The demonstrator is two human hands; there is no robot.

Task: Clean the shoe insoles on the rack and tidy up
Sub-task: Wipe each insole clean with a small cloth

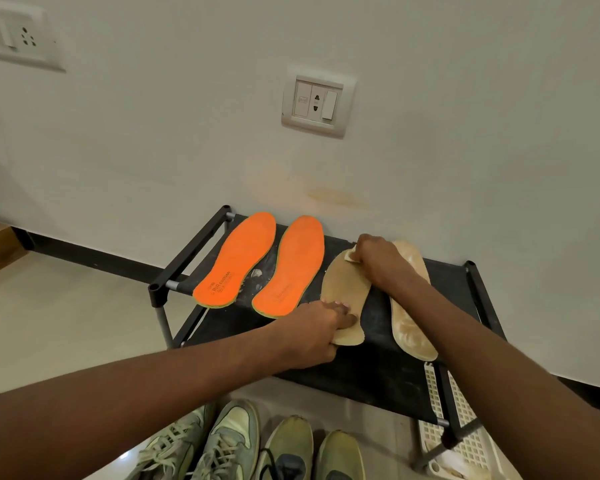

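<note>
Two orange insoles [238, 261] [290, 266] lie side by side on the left half of the black rack top [371, 372]. To their right lie two tan insoles. My left hand [317, 332] grips the heel end of the nearer tan insole [343, 289]. My right hand [378, 261] grips a small pale cloth [350, 254] and presses it on that insole's toe end. The second tan insole [411, 332] lies further right, partly under my right forearm.
The rack stands against a white wall with a socket plate [317, 102] above it. Several shoes [236, 445] stand on the floor in front of the rack. A white perforated plastic basket [465, 441] sits under the rack's right end. Pale crumbs dot the rack between the orange insoles.
</note>
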